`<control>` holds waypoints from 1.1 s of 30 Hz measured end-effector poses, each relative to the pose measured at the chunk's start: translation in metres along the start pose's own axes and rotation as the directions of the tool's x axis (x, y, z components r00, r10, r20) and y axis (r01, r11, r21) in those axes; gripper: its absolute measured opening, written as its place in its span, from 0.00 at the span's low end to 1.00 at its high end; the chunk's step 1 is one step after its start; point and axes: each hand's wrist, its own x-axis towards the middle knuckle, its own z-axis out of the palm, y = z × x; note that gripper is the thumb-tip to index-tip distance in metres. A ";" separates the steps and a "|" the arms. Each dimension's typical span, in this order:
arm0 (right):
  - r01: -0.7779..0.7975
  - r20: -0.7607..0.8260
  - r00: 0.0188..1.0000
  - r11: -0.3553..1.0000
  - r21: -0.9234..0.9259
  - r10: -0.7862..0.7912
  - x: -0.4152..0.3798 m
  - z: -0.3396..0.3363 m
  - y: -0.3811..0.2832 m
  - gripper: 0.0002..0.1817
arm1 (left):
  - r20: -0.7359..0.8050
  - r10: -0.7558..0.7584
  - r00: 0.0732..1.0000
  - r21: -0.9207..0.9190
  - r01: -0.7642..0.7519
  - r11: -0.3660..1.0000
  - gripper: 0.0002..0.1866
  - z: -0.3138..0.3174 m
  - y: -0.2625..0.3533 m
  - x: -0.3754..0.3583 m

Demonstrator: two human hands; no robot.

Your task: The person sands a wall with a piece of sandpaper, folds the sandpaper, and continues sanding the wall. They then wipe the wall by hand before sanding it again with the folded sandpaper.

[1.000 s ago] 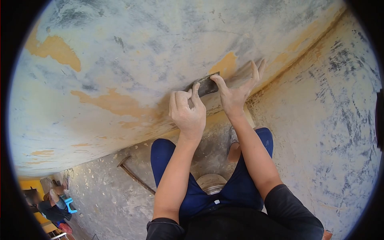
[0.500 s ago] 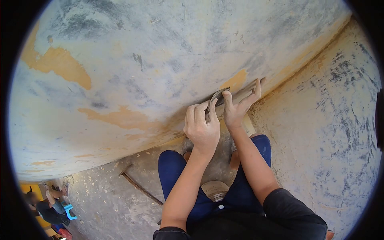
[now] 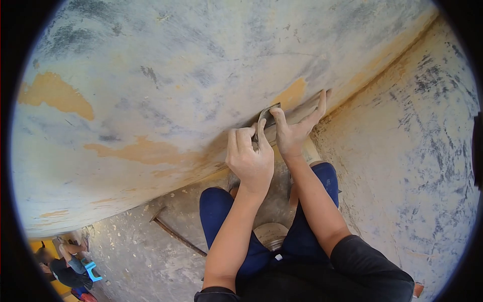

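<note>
My left hand (image 3: 250, 160) is closed around one end of a thin, dark, bent sheet (image 3: 265, 116) that looks like sandpaper, at the wall. The thumb of my right hand (image 3: 294, 132) touches the sheet's upper end. The other fingers of that hand are stretched out along the wall, pointing up and right. Both hands are dusty. Behind them is a patchy white and grey wall (image 3: 201, 85), with an ochre patch (image 3: 291, 93) just above the sheet. My fingers hide part of the sheet.
A second wall (image 3: 392, 151) meets the first in a corner at right. A long-handled tool (image 3: 178, 234) lies on the concrete floor (image 3: 133, 251). Something pale and round (image 3: 271, 234) shows between my knees. Lower left, a person (image 3: 70, 272) is beside a light-blue stool (image 3: 92, 270).
The view has shifted, so the wall marks sit further left. My hands appear slightly up and left, with nearly the same hold. The dark sheet shows a narrower face.
</note>
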 end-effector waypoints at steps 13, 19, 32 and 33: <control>-0.015 0.038 0.999 1.000 -0.008 0.015 0.001 -0.006 0.005 0.70 | 0.048 -0.045 0.998 0.025 0.044 0.999 0.16 0.001 -0.002 -0.005; 0.176 -0.049 0.984 0.981 0.087 -0.172 0.029 0.003 -0.017 0.70 | -0.124 0.023 0.992 -0.007 -0.024 1.000 0.16 -0.003 0.008 0.022; 0.084 -0.036 0.996 0.994 0.064 -0.081 0.018 0.004 -0.012 0.66 | -0.073 0.110 0.991 -0.002 -0.110 0.994 0.15 0.001 0.000 0.018; 0.104 -0.062 0.993 0.990 0.096 -0.099 0.026 0.005 -0.025 0.65 | -0.123 0.068 0.990 -0.040 -0.074 0.997 0.14 0.000 0.003 0.020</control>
